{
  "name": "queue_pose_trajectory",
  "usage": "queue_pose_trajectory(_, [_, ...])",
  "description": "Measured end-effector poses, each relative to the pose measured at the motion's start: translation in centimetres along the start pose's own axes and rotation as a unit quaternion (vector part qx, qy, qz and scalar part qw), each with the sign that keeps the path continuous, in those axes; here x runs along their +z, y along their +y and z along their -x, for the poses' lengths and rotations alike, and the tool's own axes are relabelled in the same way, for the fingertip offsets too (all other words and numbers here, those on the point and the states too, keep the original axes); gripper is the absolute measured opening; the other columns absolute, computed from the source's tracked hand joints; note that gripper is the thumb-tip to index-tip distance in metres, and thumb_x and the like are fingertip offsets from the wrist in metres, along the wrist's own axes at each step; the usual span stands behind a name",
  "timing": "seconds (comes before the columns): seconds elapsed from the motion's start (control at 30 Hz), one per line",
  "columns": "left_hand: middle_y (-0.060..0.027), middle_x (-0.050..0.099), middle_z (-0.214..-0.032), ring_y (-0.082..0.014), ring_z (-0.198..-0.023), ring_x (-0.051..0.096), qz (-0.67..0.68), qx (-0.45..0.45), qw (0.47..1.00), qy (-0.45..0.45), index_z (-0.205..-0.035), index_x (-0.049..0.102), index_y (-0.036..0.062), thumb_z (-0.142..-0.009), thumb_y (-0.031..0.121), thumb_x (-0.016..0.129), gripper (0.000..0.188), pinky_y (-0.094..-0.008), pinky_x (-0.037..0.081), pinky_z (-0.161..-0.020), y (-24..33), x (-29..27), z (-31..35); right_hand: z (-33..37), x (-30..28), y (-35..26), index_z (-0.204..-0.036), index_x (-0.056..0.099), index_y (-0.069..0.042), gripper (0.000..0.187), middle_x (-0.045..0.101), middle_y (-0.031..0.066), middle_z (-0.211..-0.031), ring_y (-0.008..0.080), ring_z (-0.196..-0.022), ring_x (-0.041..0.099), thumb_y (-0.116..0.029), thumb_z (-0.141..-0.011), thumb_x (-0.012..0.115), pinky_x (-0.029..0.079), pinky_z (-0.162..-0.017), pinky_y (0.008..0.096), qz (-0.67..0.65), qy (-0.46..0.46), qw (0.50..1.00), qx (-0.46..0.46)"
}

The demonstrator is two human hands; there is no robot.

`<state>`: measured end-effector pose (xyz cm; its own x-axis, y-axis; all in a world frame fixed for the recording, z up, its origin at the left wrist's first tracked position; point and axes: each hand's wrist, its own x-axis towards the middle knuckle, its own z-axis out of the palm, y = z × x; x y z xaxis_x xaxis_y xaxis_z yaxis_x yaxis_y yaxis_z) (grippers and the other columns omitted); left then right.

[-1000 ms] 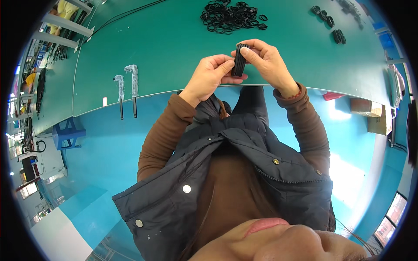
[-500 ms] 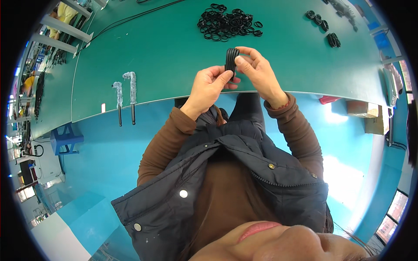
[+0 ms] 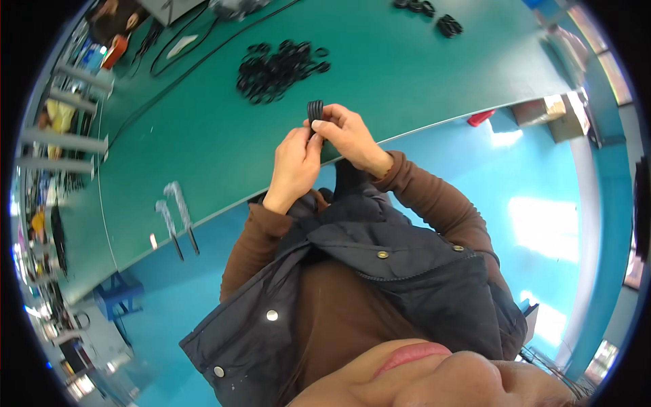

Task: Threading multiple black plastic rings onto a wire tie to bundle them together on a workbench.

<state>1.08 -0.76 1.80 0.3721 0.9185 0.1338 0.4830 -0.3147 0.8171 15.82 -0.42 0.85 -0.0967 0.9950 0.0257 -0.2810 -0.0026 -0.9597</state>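
Note:
Over the near edge of the green table (image 3: 386,81), both my hands are closed around a stack of black rings (image 3: 315,108), held upright with its ridged sides pressed together. My left hand (image 3: 296,159) grips the lower part from the left. On the right side, my right hand (image 3: 349,138) pinches the stack with thumb and fingers, hiding part of it. Just beyond my hands lies a loose pile of black rings (image 3: 277,73). Farther off to the right sits a compact bundle of black rings (image 3: 449,26), with several more near the top edge.
Two black-ended rods wrapped in clear plastic (image 3: 180,207) lie across the table's front edge at left. A black cable (image 3: 203,57) crosses the far left. Cardboard boxes (image 3: 566,122) and a red object (image 3: 480,118) are at right; a blue stool (image 3: 119,295) stands lower left.
The view has turned, so the table appears tilted and its things shifted. My hands have drawn closer together on the stack, the right one's fingers folding round it.

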Motion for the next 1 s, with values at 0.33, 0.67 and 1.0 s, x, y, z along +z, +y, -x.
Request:
queue_pose_trajectory(0.33, [-0.0153,0.053,-0.118,-0.0164,-0.090,0.063,0.157,-0.019,0.982,0.101,-0.109,0.053,-0.0059,-0.092,0.009,0.054,0.023,-0.0264,0.054,-0.072,0.1,2.3,-4.9,-9.8,-19.6,-7.4,-0.108,0.059,0.002,0.041,0.065,0.0092,-0.087,0.0153,-0.074,0.062,-0.030,-0.084,0.063,0.048,-0.058,0.0282,0.305,0.252,0.917,-0.061])
queue_pose_trajectory(0.67, [-0.0152,0.063,-0.085,-0.0297,-0.071,0.062,-0.122,0.022,0.960,0.250,-0.088,0.063,0.0005,-0.084,0.010,0.061,0.011,-0.0352,0.049,-0.062,-6.6,-8.5,-10.7,-19.2,-37.7,-7.1,-0.121,0.057,-0.022,0.046,0.055,0.0159,-0.112,0.0347,-0.100,0.056,-0.047,-0.082,0.059,0.048,-0.082,0.0435,0.776,0.334,0.535,-0.015])
queue_pose_trajectory(1.0, [-0.0128,0.058,-0.103,-0.0334,-0.089,0.060,-0.488,-0.072,0.830,0.259,-0.101,0.059,0.0032,-0.086,0.014,0.055,0.020,-0.0429,0.052,-0.074,-19.3,-17.0,-20.2,-20.5,-40.6,-6.9,-0.125,0.053,-0.023,0.046,0.054,0.0144,-0.111,0.0342,-0.097,0.059,-0.046,-0.085,0.056,0.049,-0.081,0.0431,0.783,0.315,0.535,-0.032])
